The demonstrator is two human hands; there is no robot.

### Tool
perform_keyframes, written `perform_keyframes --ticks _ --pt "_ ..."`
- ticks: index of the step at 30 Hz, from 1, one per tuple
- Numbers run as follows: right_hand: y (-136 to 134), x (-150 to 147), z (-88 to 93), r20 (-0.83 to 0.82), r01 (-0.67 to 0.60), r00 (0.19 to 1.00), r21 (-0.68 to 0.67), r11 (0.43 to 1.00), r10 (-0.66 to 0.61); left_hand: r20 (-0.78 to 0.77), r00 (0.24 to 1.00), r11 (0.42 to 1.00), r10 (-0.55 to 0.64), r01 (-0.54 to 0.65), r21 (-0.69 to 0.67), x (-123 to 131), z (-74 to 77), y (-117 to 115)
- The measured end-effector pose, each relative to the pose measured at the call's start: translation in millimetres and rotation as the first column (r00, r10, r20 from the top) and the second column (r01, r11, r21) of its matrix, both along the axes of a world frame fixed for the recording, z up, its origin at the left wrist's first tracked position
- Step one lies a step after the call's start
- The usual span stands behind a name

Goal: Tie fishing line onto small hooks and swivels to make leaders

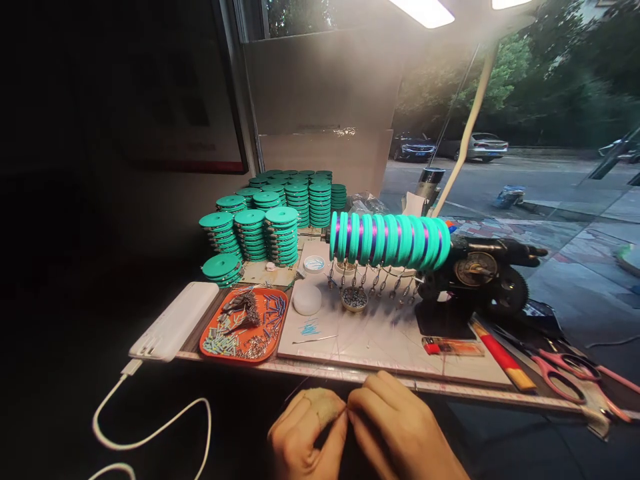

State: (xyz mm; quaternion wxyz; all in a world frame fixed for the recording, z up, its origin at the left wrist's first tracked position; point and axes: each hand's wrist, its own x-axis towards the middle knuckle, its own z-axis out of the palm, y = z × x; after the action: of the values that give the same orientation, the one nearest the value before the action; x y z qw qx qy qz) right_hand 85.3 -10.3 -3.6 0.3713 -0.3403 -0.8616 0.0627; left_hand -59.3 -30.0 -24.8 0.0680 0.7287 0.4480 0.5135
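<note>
My left hand [310, 433] and my right hand [400, 427] are together just below the table's front edge, fingertips almost touching. Both are closed in a pinch; what lies between the fingers is too small to make out. A pale wrap covers part of one left finger. Beyond them, a row of turquoise spools [390, 241] wound with purple line sits on a dark winding machine [480, 270]. Small metal swivels [375, 283] hang below the spools. Nearer my hands, a thin needle-like tool [315, 339] and small blue pieces [309, 327] lie on the white board [370, 357].
An orange tray [245, 357] of small parts and a white power bank [175, 320] are at left. Stacked turquoise spools [281, 233] stand behind. A bowl of grey beads [355, 299] and a white round lid [307, 300] occupy the board. Pink-handled scissors [557, 380], a red-yellow knife [505, 353] and a lighter [453, 347] lie right.
</note>
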Motion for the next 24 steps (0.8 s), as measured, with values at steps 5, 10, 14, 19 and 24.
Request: perform_keyframes --ticks 5,10,14,19,24 --pt "0.0 0.4 1.9 0.009 0.004 1.0 0.001 1.0 -0.004 -0.023 1.0 1.0 -0.003 0.003 0.02 -0.4 -0.4 -0.7" --pt "0.3 0.2 1.6 0.034 0.006 0.999 -0.001 1.0 -0.006 -0.06 0.998 0.996 0.016 -0.011 0.084 -0.8 -2.2 0.1" --pt "0.4 0.3 1.2 0.043 0.014 0.999 -0.011 1.0 -0.013 -0.084 0.996 0.994 0.027 -0.019 0.103 -0.7 -3.3 1.0" --pt "1.0 1.3 2.3 0.038 0.002 0.999 -0.044 0.999 -0.001 -0.068 0.997 0.991 0.036 -0.027 0.129 1.1 0.3 2.3" --pt "1.4 1.2 3.5 0.032 0.01 0.999 -0.051 0.999 -0.009 -0.057 0.997 0.979 0.056 -0.043 0.199 2.0 1.8 3.0"
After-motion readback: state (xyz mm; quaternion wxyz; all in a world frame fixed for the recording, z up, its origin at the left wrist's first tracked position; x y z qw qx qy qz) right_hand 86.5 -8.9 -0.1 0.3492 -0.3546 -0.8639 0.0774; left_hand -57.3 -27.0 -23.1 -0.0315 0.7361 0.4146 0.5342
